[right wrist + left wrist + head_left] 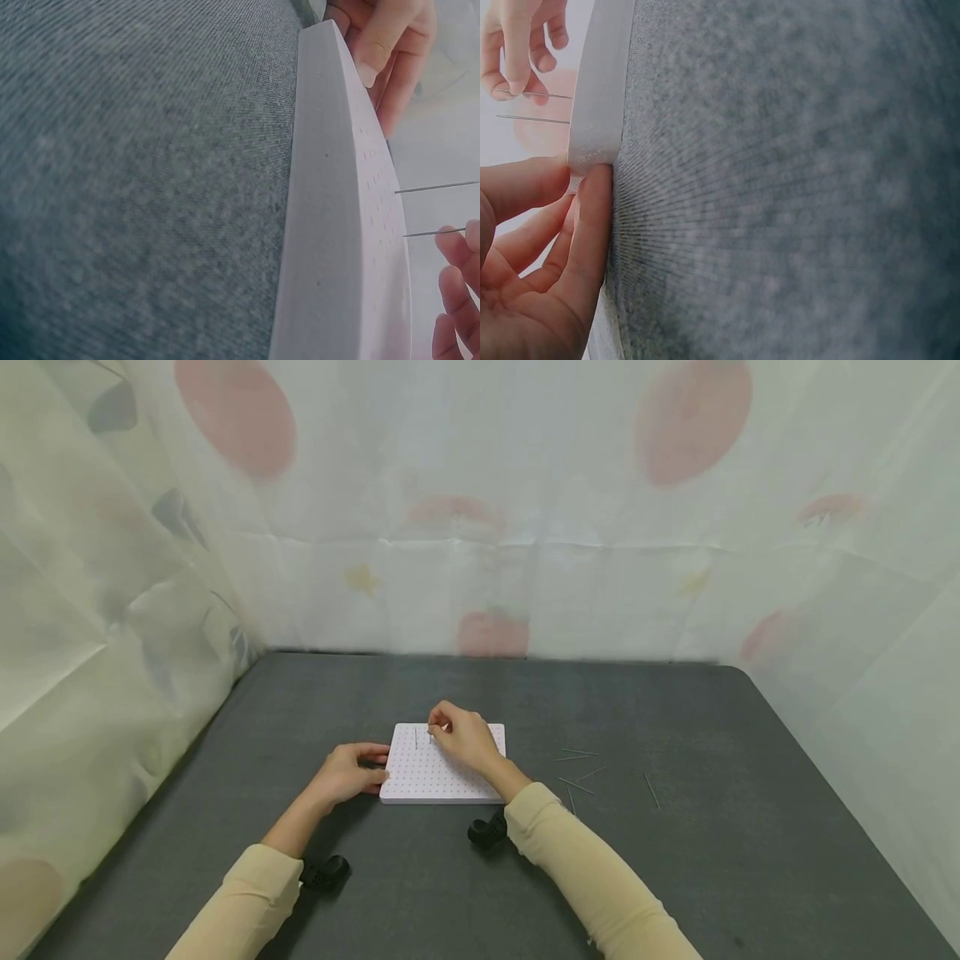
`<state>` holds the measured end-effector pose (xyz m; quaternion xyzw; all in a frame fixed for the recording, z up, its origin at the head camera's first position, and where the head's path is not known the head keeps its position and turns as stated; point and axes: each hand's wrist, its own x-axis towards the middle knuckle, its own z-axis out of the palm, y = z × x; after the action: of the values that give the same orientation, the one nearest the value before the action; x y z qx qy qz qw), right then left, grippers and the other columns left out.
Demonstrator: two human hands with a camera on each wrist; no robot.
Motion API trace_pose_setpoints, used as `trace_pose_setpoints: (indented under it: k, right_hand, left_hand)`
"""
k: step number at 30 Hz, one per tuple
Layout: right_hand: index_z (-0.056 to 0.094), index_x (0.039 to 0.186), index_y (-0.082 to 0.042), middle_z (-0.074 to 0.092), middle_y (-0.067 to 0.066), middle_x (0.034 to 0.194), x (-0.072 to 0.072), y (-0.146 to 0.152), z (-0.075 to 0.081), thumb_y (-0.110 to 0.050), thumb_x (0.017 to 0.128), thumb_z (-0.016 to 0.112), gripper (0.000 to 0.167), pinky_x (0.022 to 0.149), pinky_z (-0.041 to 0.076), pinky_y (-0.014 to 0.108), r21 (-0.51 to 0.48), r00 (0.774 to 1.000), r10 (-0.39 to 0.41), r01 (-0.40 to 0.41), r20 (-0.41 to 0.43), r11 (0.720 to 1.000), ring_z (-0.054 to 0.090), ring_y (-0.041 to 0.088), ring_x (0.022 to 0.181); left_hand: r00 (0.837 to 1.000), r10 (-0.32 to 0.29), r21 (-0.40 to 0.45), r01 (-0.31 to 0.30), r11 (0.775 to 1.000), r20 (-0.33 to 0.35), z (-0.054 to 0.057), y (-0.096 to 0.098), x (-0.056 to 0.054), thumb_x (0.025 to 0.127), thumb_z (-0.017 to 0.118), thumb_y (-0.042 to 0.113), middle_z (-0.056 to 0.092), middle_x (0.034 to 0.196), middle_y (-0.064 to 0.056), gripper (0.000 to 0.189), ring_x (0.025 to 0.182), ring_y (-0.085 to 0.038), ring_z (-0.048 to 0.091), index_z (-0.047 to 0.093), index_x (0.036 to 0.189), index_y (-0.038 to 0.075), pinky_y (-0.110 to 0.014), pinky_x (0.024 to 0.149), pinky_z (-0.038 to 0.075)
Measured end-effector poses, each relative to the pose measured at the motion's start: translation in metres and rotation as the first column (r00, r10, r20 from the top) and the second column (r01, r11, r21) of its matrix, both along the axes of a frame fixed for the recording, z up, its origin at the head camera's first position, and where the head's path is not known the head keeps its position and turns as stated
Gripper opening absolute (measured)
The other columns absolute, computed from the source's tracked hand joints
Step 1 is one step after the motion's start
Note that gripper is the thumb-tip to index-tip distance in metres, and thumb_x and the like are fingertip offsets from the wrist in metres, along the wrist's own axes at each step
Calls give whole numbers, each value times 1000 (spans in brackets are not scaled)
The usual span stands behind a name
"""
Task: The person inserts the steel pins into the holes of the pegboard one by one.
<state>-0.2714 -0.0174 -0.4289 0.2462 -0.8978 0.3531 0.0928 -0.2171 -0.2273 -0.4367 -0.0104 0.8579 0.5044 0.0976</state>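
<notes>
A white pegboard (420, 781) with rows of small holes lies flat on the dark table. My left hand (348, 772) grips its left edge, with the thumb (525, 187) at the upper edge and fingers along the side. Over the board's far part, my right hand (467, 739) pinches a thin metal pin (427, 234) between thumb and fingertips. That pin stands upright, its lower end at the board's surface. Just left of it, another metal pin (416, 739) stands upright in the board by itself.
Several loose metal pins (576, 786) are scattered on the table (720, 860) to the right of the board, one pin (651, 791) farther out. Black wrist-worn devices (326, 872) hang below both forearms. Patterned curtains (585, 602) stand behind and beside the table.
</notes>
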Motion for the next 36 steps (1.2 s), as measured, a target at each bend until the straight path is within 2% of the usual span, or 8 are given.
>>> trace_pose_setpoints:
  k: [13,19,29,36]
  right_hand:
    - [60,92,-19,67,-8,86,4,-2,-2,-19,89,59,4,59,44,18,86,1000,20,-21,15,996,58,5,72]
    - [60,92,-18,67,-7,86,4,-1,-2,-18,88,59,4,59,44,18,90,1000,24,-25,13,996,59,6,72]
    - [61,98,-19,66,-6,90,4,5,1,-21,90,57,9,66,48,21,142,998,34,-42,55,989,61,7,81]
    - [61,100,-13,66,-4,92,5,15,5,-17,89,57,12,68,49,21,132,995,97,-96,-4,987,61,8,81]
  left_hand:
    - [1000,-15,9,15,1000,8,3,0,3,80,66,1,57,115,-23,48,82,-19,65,50,126,-6,-33,66,57]
    - [1000,-23,16,23,1000,2,3,1,3,80,66,0,57,115,-23,48,81,-19,65,50,125,-7,-33,66,57]
    - [1000,-18,31,18,999,-1,2,1,4,79,67,-1,56,114,-23,48,81,-19,65,51,125,-7,-33,66,57]
    - [1000,-10,33,11,999,-5,3,-1,5,79,67,-2,56,113,-23,47,80,-18,65,52,123,-8,-33,66,57]
